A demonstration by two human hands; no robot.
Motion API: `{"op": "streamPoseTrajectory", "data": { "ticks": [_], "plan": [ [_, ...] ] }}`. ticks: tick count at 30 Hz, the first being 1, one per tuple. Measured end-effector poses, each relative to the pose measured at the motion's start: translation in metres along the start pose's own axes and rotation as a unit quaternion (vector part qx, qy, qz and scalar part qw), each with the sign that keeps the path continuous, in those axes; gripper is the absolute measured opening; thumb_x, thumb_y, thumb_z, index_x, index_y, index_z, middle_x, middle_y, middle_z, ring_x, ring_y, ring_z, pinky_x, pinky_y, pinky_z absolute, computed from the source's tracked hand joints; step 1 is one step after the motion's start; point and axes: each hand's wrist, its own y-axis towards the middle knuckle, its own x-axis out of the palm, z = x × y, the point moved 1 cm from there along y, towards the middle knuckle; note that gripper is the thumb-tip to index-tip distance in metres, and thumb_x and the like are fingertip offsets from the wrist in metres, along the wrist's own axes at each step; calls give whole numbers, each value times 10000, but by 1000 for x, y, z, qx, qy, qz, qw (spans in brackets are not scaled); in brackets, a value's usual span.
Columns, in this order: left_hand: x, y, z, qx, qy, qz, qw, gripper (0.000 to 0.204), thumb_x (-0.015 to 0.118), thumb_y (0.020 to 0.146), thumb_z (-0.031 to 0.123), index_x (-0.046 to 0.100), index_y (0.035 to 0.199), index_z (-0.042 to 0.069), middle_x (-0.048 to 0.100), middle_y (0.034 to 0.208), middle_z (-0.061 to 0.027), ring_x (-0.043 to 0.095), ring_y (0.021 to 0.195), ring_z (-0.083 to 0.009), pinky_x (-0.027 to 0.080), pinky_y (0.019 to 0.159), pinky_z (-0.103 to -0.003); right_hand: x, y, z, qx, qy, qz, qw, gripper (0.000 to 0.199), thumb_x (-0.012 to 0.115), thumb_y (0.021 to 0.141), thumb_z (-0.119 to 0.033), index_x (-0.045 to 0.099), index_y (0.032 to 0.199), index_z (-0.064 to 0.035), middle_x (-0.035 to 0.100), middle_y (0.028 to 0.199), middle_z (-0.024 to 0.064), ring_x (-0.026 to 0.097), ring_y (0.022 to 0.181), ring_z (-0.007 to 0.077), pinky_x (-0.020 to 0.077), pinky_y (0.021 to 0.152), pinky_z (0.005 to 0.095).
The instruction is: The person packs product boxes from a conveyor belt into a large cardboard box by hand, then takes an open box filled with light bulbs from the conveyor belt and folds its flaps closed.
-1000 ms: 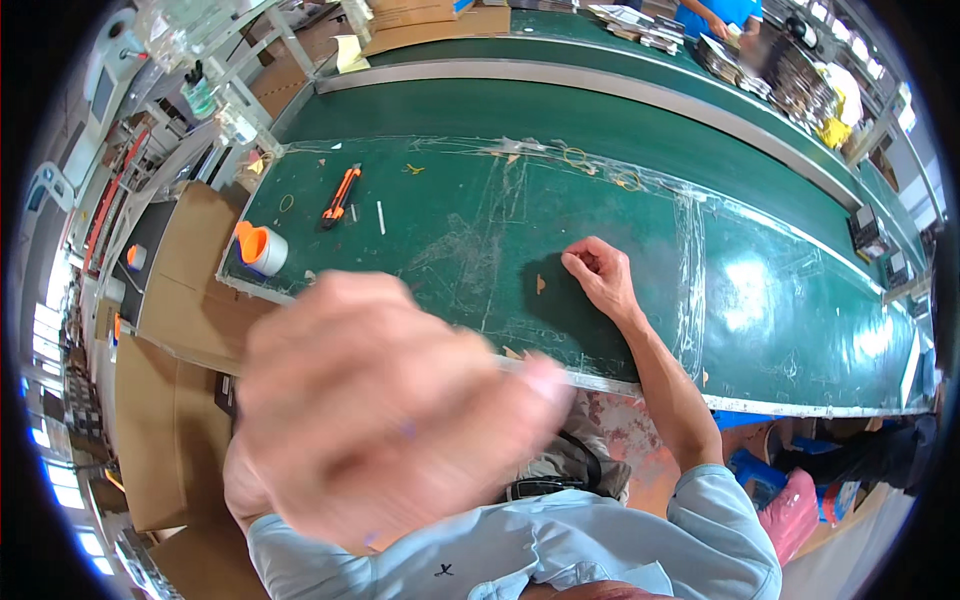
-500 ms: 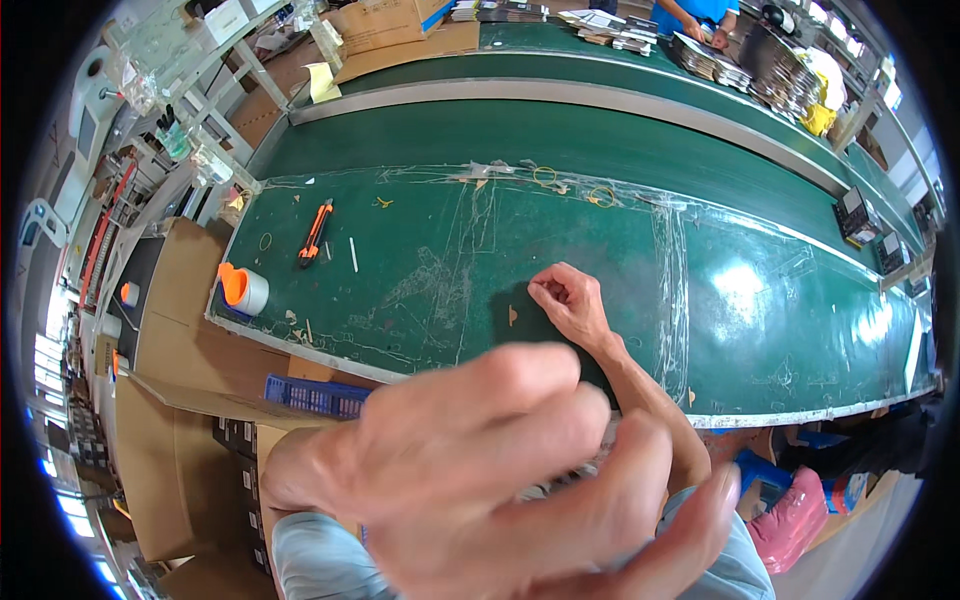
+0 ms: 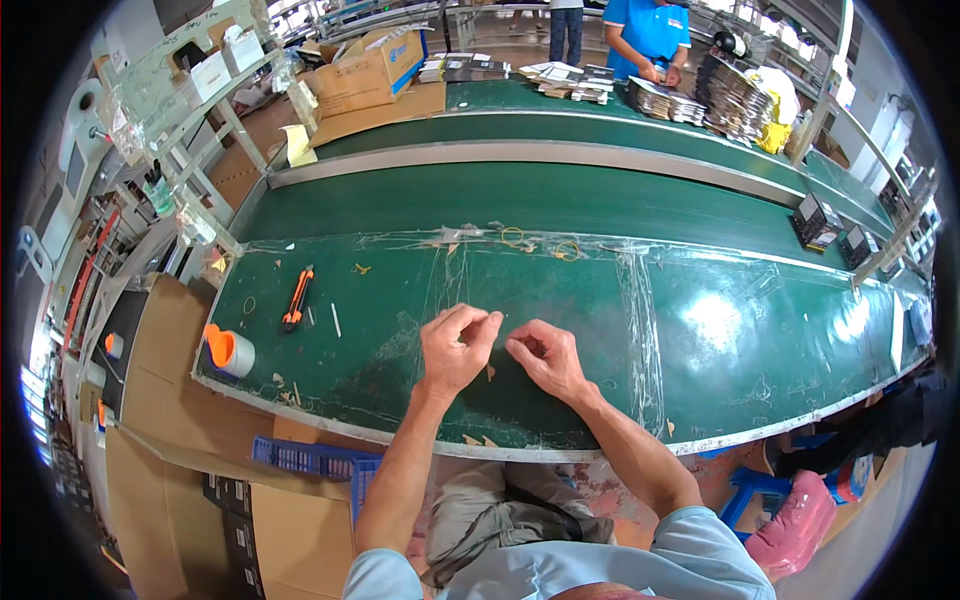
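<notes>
Both my hands are above the green worktable (image 3: pixel 540 290), a short gap apart and close to its front edge. My left hand (image 3: pixel 455 348) has its fingers curled in toward the thumb, and nothing shows in it. Just to the right, my right hand (image 3: pixel 548 358) is closed in much the same loose way, also with no object visible. A small tan scrap (image 3: pixel 491 373) lies between them on the tabletop. Further left on the table are an orange and black utility knife (image 3: pixel 298 298), a thin white stick (image 3: pixel 336 320) and a white tape roll with an orange part (image 3: pixel 232 353).
Beyond the table runs a green conveyor belt (image 3: pixel 480 190) with a metal rail (image 3: pixel 520 152). Black boxes (image 3: pixel 818 222) stand at its right. Open cardboard boxes (image 3: pixel 190 370) and a blue crate (image 3: pixel 310 458) are at lower left. Across the belt, a person in blue (image 3: pixel 645 42) handles stacked flat pieces.
My left hand, blurred and close to the camera before, has dropped forward to the table beside my right hand. The view has tilted up; the right hand looks much the same.
</notes>
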Motion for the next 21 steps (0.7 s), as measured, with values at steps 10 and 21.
{"op": "streamPoseTrajectory", "data": {
  "ticks": [10, 21],
  "plan": [
    [23, -18, -47, -114, -8, 36, 993, 212, 792, 911, 119, 675, 760, 26, 640, 642, -73, 600, 545, -157, 465, 530, -314, -4, 11, 4, 10, -28, -10, 1000, 127, 757, 943, -120, 744, 985, -1, 668, 792, 68, 591, 643, 107, 490, 595, 280],
    [31, -23, -52, -79, -45, 23, 996, 198, 776, 930, 85, 677, 775, 13, 644, 634, -35, 559, 543, -78, 428, 504, -272, -100, 122, 37, -93, -357, -26, 929, 133, 712, 892, -182, 773, 937, -72, 732, 931, 137, 712, 868, 380, 570, 749, 460]
  ]
}}
